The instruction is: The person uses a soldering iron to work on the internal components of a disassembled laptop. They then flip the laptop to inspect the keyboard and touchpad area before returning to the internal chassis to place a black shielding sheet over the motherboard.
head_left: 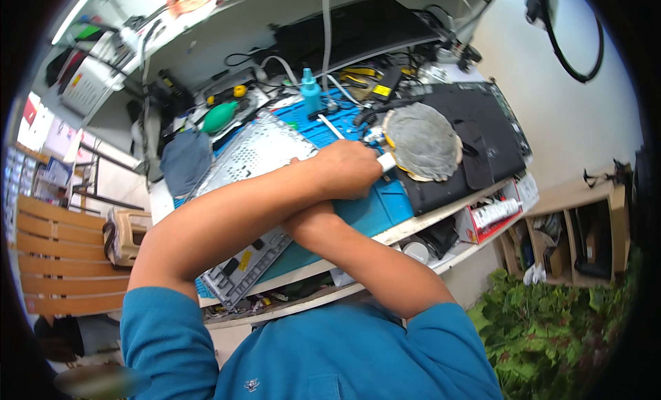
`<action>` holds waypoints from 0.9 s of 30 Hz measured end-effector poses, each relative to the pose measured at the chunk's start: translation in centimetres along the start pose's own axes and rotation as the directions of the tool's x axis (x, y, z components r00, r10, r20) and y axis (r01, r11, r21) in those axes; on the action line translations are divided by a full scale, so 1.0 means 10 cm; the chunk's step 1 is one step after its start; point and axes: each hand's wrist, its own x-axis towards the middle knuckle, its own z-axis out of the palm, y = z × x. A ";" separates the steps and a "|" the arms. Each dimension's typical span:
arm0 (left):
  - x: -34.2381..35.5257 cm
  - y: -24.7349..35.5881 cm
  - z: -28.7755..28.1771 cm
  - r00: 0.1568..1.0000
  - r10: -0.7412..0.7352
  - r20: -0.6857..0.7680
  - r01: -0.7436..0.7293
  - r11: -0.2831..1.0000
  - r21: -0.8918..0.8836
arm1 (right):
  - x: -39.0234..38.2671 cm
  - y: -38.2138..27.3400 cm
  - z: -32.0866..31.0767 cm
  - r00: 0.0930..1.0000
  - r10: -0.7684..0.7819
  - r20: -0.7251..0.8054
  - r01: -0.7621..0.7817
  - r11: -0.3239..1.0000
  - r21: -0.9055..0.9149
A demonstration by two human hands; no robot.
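Gripping a white tool (387, 161) in my closed left hand (348, 167) at frame centre, I work beside the opened grey laptop shell (258, 152) on the counter (385, 203); my right hand's grip is hidden, and the shell remains open.

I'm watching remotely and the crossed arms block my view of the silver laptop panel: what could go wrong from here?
1. The left hand grips a white tool handle while the right hand is hidden beneath that forearm, so control over the silver perforated laptop panel may be poor.
2. That panel's lower end seems to overhang the blue work mat's front edge; pressure could tip it.
3. The teal squeeze bottle stands close behind; a sweeping elbow might topple it.
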 end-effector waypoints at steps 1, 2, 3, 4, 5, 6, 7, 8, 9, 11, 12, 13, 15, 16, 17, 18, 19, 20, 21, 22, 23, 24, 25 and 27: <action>-0.04 -0.02 -0.04 0.999 -0.010 -0.033 0.008 0.999 -0.040 | 0.01 -0.05 -0.19 0.999 -0.017 0.027 0.018 0.998 -0.053; -0.10 -0.07 -0.07 0.998 -0.019 -0.066 0.013 0.997 -0.079 | 0.07 -0.07 -0.29 0.994 -0.015 0.107 0.021 0.998 -0.053; -0.16 -0.07 -0.26 0.987 -0.108 -0.122 0.092 0.987 -0.128 | 0.13 -0.05 -0.38 0.983 0.005 0.182 0.005 0.998 -0.055; -0.30 -0.24 -0.35 0.957 -0.132 -0.258 0.069 0.968 -0.239 | 0.15 -0.04 -0.44 0.967 0.020 0.255 -0.005 0.998 -0.060; -0.50 -0.32 -0.64 0.935 -0.268 -0.230 0.168 0.911 -0.377 | 0.00 0.01 -0.43 0.975 -0.163 -0.149 0.120 0.957 -0.264; -0.73 -0.59 -0.60 0.880 -0.292 -0.375 0.077 0.867 -0.492 | -0.04 -0.04 -0.50 0.981 -0.165 -0.106 0.137 0.963 -0.231; -0.93 -0.73 -0.67 0.851 -0.386 -0.355 0.117 0.799 -0.589 | -0.05 0.00 -0.48 0.977 -0.169 -0.129 0.142 0.969 -0.202; -1.14 -0.89 -0.68 0.841 -0.403 -0.361 0.158 0.821 -0.548 | -0.04 0.02 -0.48 0.973 -0.172 -0.152 0.144 0.974 -0.176; -1.32 -0.98 -0.59 0.812 -0.488 -0.320 0.208 0.754 -0.623 | -0.03 0.01 -0.49 0.974 -0.161 -0.161 0.135 0.978 -0.162; -1.71 -1.20 -0.19 0.795 -0.570 -0.207 0.299 0.665 -0.685 | 0.00 -0.01 -0.49 0.970 -0.183 -0.159 0.160 0.976 -0.150; -1.83 -1.20 0.00 0.804 -0.558 -0.207 0.295 0.676 -0.675 | 0.00 0.01 -0.49 0.970 -0.185 -0.157 0.163 0.976 -0.143; -1.89 -1.14 0.10 0.796 -0.583 -0.166 0.339 0.655 -0.675 | -0.01 0.04 -0.48 0.964 -0.195 -0.179 0.170 0.975 -0.145; -1.95 -1.02 0.24 0.773 -0.627 -0.099 0.422 0.625 -0.657 | -0.01 0.06 -0.48 0.965 -0.193 -0.178 0.170 0.976 -0.138; -1.94 -0.98 0.26 0.781 -0.617 -0.097 0.423 0.637 -0.645 | -0.02 0.07 -0.48 0.965 -0.193 -0.176 0.170 0.976 -0.135; -1.91 -0.94 0.28 0.790 -0.606 -0.095 0.422 0.649 -0.633 | -0.01 0.08 -0.48 0.965 -0.192 -0.177 0.169 0.976 -0.139; -1.90 -0.90 0.27 0.794 -0.601 -0.091 0.427 0.658 -0.620 | -0.01 0.07 -0.49 0.964 -0.197 -0.177 0.173 0.975 -0.140; -1.89 -0.92 0.35 0.811 -0.562 -0.161 0.379 0.715 -0.588 | 0.00 0.06 -0.49 0.963 -0.200 -0.177 0.177 0.974 -0.141; -1.89 -0.92 0.37 0.815 -0.548 -0.188 0.365 0.738 -0.568 | 0.00 0.06 -0.49 0.964 -0.203 -0.169 0.181 0.974 -0.138; -1.88 -0.94 0.38 0.822 -0.527 -0.216 0.345 0.762 -0.548 | 0.01 0.07 -0.50 0.966 -0.201 -0.162 0.179 0.974 -0.137; -1.86 -0.96 0.38 0.828 -0.505 -0.243 0.325 0.786 -0.526 | 0.01 0.07 -0.51 0.968 -0.198 -0.154 0.178 0.975 -0.136; -1.85 -0.96 0.37 0.831 -0.506 -0.230 0.329 0.782 -0.530 | 0.01 0.08 -0.51 0.968 -0.196 -0.154 0.176 0.975 -0.135; -1.86 -0.96 0.34 0.834 -0.508 -0.215 0.335 0.777 -0.533 | 0.00 0.08 -0.52 0.969 -0.195 -0.155 0.175 0.976 -0.131; -1.86 -0.97 0.33 0.837 -0.510 -0.200 0.342 0.772 -0.536 | 0.01 0.07 -0.52 0.969 -0.194 -0.156 0.175 0.976 -0.127; -1.89 -1.00 0.32 0.847 -0.493 -0.200 0.338 0.788 -0.514 | 0.02 0.07 -0.53 0.970 -0.194 -0.144 0.177 0.977 -0.123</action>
